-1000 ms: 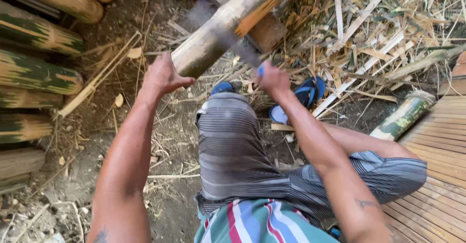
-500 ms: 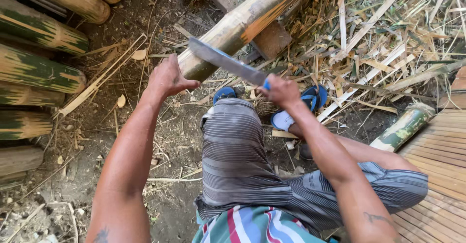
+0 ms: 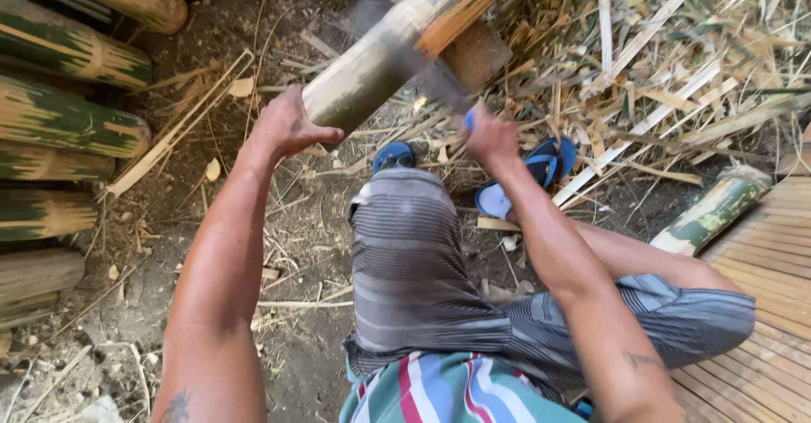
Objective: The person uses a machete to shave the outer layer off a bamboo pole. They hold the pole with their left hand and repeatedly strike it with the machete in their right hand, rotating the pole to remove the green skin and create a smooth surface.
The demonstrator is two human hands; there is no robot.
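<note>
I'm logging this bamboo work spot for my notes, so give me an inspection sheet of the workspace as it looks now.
Surface: bare dirt ground, with a slatted bamboo platform at right.
Job's things: bamboo pole, near end in the left hand; blurred blade with blue handle, laid against the pole, gripped by the right hand.
Clutter: split strips and shavings; short green bamboo piece.
Fingers: both hands closed on their things.
Cables: nothing seen.
Surroundings: stacked bamboo logs at left; wooden block under the pole; blue sandals.
</note>
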